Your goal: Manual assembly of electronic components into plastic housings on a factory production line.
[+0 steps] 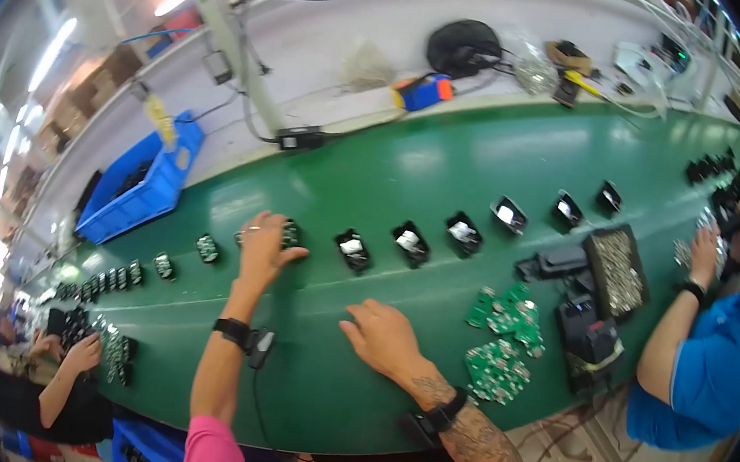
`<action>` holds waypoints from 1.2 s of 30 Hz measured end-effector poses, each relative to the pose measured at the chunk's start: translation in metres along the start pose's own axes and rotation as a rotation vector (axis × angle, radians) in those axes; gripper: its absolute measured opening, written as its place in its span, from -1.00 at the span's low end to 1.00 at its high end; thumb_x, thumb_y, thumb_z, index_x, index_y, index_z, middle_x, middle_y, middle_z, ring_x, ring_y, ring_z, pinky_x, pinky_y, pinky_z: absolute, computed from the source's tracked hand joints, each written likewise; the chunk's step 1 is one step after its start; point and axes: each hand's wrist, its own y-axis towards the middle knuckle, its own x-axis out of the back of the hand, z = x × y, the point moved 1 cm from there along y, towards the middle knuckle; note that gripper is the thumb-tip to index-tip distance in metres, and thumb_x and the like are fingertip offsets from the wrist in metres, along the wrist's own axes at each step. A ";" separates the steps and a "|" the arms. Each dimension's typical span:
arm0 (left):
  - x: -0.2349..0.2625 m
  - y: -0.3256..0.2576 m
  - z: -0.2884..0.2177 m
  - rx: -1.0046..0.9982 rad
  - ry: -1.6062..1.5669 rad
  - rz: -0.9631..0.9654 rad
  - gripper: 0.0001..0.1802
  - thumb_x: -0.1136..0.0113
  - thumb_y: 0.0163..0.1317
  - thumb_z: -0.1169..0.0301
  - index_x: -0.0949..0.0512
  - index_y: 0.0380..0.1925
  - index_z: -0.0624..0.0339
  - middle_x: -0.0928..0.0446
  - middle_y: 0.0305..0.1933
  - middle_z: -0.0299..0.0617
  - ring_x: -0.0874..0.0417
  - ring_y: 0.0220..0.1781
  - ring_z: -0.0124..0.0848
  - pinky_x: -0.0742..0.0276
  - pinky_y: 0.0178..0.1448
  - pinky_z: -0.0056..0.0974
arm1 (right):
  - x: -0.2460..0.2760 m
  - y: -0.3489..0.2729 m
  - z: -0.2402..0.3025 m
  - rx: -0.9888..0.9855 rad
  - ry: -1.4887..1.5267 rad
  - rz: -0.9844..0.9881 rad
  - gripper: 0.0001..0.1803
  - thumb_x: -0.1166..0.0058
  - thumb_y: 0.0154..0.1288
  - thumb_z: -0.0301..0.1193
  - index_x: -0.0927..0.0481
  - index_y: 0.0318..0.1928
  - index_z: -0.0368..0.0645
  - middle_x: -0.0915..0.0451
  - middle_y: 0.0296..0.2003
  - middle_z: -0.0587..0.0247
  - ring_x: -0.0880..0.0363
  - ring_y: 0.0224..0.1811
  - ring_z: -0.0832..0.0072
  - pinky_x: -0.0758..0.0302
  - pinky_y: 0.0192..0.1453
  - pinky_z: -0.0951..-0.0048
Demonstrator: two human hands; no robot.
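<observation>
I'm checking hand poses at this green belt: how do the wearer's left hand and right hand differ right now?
The left hand reaches further out over the green belt, fingers on a small black housing; the right hand lies nearer the body, on bare belt, touching no part. The left hand's fingers curl around its part; the right hand's knuckles are bent, palm down. The right forearm is tattooed, the left is not. Both wrists wear dark straps.

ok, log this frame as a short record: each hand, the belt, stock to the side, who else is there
left hand: on a small black part on the belt, grip not clear
right hand: palm down on the belt, holds nothing visible
belt: green, with a row of black housings spaced along it
side stock: green circuit boards right of the right hand; blue bin on the far side
others: a person in blue at right, another person at lower left
</observation>
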 end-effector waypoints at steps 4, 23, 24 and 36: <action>0.006 -0.002 -0.008 -0.003 0.070 -0.050 -0.16 -0.45 -0.06 -0.06 -0.44 0.13 0.25 -0.47 0.22 0.02 -0.37 0.36 0.00 -0.10 0.42 0.23 | -0.002 0.002 0.002 0.004 -0.007 -0.022 -0.71 -0.18 0.27 -0.31 -0.62 -0.11 -0.26 -0.60 -0.30 0.05 -0.60 -0.24 0.05 -0.54 -0.14 0.11; -0.027 -0.019 -0.116 0.062 -0.830 -0.218 -0.32 -0.54 -0.09 0.24 -0.58 0.09 0.21 -0.42 0.16 0.04 -0.52 0.14 -0.04 -0.46 0.23 -0.10 | 0.152 -0.033 -0.036 -0.536 -0.586 0.070 -0.46 -0.33 0.04 -0.50 -0.48 0.08 -0.20 -0.45 -0.09 0.00 -0.58 -0.09 -0.02 -0.51 -0.05 0.02; -0.021 -0.025 -0.116 0.066 -0.863 -0.244 -0.32 -0.55 -0.09 0.21 -0.59 0.08 0.20 -0.44 0.11 0.00 -0.53 0.12 -0.10 -0.45 0.23 -0.15 | 0.150 -0.030 -0.034 -0.502 -0.581 0.086 -0.46 -0.33 0.04 -0.50 -0.48 0.08 -0.20 -0.45 -0.09 0.00 -0.58 -0.09 -0.02 -0.51 -0.05 0.02; 0.004 -0.099 -0.125 0.071 -1.375 -0.093 -0.60 -0.21 0.22 0.21 -0.65 -0.04 0.24 -0.45 0.11 -0.07 -0.49 0.13 -0.27 -0.39 0.24 -0.21 | 0.087 0.002 0.002 -0.496 0.793 -0.328 -0.75 -0.02 0.41 -0.52 -0.50 0.06 -0.14 -0.56 -0.27 0.46 -0.50 -0.29 0.64 -0.42 -0.21 0.53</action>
